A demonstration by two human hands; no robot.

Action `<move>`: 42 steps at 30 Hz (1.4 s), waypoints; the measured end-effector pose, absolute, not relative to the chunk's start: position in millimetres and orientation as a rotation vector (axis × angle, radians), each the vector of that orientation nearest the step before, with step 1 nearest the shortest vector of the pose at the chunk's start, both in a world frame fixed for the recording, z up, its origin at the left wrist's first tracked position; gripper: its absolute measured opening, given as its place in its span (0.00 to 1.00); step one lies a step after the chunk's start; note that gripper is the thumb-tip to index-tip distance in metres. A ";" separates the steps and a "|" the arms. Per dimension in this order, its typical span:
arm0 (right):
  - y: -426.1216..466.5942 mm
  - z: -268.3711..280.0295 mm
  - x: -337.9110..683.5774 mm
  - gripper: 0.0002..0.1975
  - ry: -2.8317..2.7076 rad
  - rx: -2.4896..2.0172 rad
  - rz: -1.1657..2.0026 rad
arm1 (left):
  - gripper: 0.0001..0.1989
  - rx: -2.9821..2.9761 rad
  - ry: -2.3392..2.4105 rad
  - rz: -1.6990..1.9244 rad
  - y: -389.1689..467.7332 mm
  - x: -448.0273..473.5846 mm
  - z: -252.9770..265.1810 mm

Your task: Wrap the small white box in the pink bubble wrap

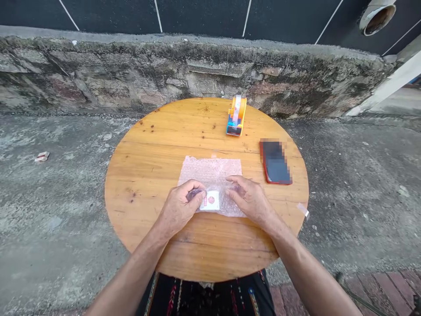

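A sheet of bubble wrap (212,169) lies on the round wooden table (148,145). On its near part sits a small flat white box (210,201) with red print, partly covered by clear wrap. My left hand (184,202) pinches the bubble wrap at the box's left side, its thumb touching the box. My right hand (251,199) has thumb and index finger at the wrap to the right of the box, a little apart from it. Wrap shows between those fingers; the other fingertips are hidden.
A yellow and blue tape dispenser (236,116) stands at the table's far side. To the right lies a dark phone-like object in a red case (276,162), partly pixelated. A strip of clear tape (303,210) hangs off the right edge. Behind is a stone wall base (131,74).
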State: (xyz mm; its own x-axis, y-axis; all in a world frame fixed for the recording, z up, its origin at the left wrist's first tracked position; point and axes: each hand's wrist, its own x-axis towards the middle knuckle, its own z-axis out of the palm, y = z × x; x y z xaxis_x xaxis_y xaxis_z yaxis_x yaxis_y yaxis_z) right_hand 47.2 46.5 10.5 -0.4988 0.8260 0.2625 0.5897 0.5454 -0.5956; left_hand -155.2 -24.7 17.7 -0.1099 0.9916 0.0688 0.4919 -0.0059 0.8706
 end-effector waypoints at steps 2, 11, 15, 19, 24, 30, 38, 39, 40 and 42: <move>47.0 9.5 48.9 0.13 -2.274 -1.132 0.606 | 0.07 1.541 1.659 1.046 -24.7 -154.6 18.7; 5.6 43.4 44.2 0.11 -2.319 -0.933 0.170 | 0.10 1.444 1.589 1.093 -24.3 -155.9 13.0; -8.6 43.8 28.0 0.11 -2.541 -0.743 0.191 | 0.13 1.423 1.598 1.082 -23.5 -159.0 8.5; -5.8 32.4 22.4 0.11 -2.611 -0.792 0.151 | 0.14 1.450 1.579 1.081 -21.7 -161.1 9.2; -4.3 29.2 25.2 0.11 -2.666 -0.808 0.117 | 0.11 1.471 1.585 1.059 -25.1 -171.7 14.3; -3.6 32.7 23.7 0.10 -2.685 -0.801 0.097 | 0.15 1.500 1.829 1.016 -35.3 -209.1 9.2; -2.9 31.2 24.0 0.09 -2.687 -0.795 0.121 | 0.18 1.171 2.160 1.135 -91.6 -216.5 11.3; -2.6 30.5 23.9 0.09 -2.683 -0.792 0.117 | 0.20 1.073 2.063 1.143 -101.6 -209.9 11.8; -2.2 29.8 23.8 0.08 -2.680 -0.788 0.110 | 0.21 0.969 1.943 1.146 -110.5 -202.7 12.4; -1.2 28.9 23.5 0.07 -2.677 -0.779 0.089 | 0.23 0.714 1.684 1.133 -122.3 -188.6 14.5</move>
